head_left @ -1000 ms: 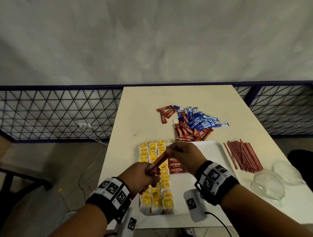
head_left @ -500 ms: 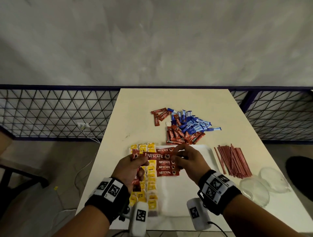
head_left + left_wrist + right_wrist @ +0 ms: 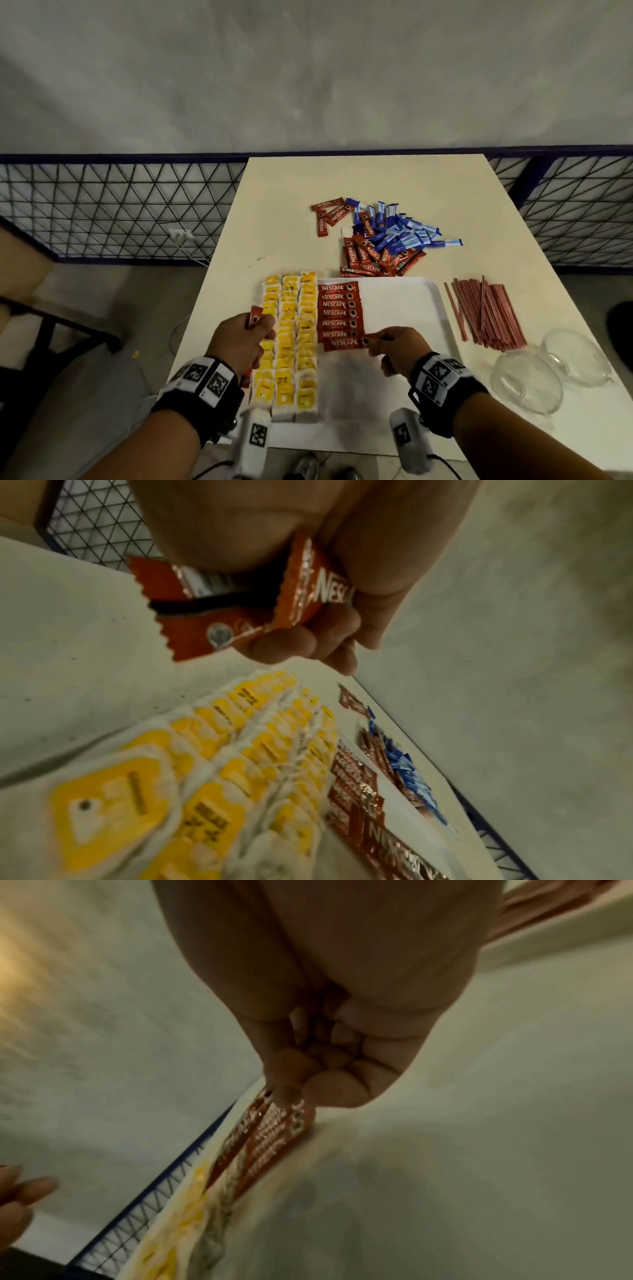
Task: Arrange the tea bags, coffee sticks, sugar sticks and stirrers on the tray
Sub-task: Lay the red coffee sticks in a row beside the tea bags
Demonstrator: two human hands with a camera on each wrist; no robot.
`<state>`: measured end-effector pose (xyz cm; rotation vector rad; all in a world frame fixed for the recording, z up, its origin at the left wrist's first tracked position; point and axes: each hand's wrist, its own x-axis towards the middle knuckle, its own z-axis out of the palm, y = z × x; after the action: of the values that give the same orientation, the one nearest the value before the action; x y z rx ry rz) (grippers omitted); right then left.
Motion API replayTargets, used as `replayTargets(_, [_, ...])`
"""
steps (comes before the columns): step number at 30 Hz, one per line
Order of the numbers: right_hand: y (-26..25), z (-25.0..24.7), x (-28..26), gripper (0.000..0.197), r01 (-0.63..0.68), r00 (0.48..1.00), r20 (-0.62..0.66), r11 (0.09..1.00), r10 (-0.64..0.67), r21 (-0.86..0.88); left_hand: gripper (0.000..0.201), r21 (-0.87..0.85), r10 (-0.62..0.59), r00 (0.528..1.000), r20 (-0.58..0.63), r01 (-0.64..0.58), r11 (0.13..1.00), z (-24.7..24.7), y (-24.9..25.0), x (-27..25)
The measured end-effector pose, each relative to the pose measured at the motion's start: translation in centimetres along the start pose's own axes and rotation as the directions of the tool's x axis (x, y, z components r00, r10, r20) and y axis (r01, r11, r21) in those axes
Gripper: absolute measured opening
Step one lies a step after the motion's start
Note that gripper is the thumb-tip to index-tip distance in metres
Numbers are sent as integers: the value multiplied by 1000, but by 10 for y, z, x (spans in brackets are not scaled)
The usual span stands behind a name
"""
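Under the right hand (image 3: 394, 349), a pinched coffee stick (image 3: 346, 343) could skew; left hand (image 3: 245, 337) clutches spare sticks (image 3: 255, 317).

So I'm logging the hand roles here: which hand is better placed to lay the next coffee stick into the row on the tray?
Right. The right hand already pinches the nearest stick at the row's near end, beside bare tray. The left hand only grips spare coffee sticks, acting as supply.

cream table (image 3: 291, 205), tray (image 3: 404, 301), stirrers (image 3: 486, 315), sachets (image 3: 383, 240)
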<state>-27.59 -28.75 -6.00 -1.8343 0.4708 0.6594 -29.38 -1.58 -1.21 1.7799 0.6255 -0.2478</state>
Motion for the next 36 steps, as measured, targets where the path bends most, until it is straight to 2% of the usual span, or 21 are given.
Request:
replayTargets(3, [7, 12, 7, 8, -91, 996, -19, 991, 90, -93, 17, 26, 2, 1000, 28, -2, 1000, -5, -5, 2])
replayTargets(7, [7, 23, 14, 11, -132, 989, -83, 976, 119, -171, 17, 38, -2, 999, 54, 0, 999, -9, -10, 7])
replayTargets(11, [3, 30, 15, 16, -166, 979, -172, 918, 109, -362, 18, 52, 3, 997, 72, -6, 999, -13, -11, 11])
replayTargets(13, [3, 31, 15, 15, -182, 975, -191, 904, 115, -387, 19, 51, 3, 997, 83, -7, 999, -15, -10, 11])
replayTargets(25, [-3, 31, 4, 38, -183, 968, -241, 864, 74, -469, 16, 53, 10, 989, 150, -18, 998, -26, -5, 5])
replayTargets(27, [-17, 30, -7, 38, -88, 960, -274, 874, -53, -478, 16, 86, 28, 977, 212, -47, 995, -26, -3, 1])
replayTargets(28, [-28, 33, -14, 35, 17, 955, -255, 888, -150, -460, 15, 116, 38, 965, 261, -71, 991, -24, -2, -1])
replayTargets(29, [-42, 37, -21, 31, 150, 946, -203, 895, -254, -421, 13, 151, 48, 949, 312, -99, 984, -22, 1, -4])
replayTargets(31, [-70, 49, -36, 24, 382, 913, -18, 869, -408, -313, 13, 214, 56, 921, 387, -149, 965, -14, 6, -9])
replayTargets(33, [-88, 60, -46, 21, 488, 873, 161, 835, -461, -254, 16, 248, 64, 894, 443, -191, 950, -3, 15, -14])
replayTargets(36, [-90, 60, -48, 8, 538, 843, 189, 797, -504, -275, 17, 252, 90, 866, 492, -241, 937, 9, 29, -22])
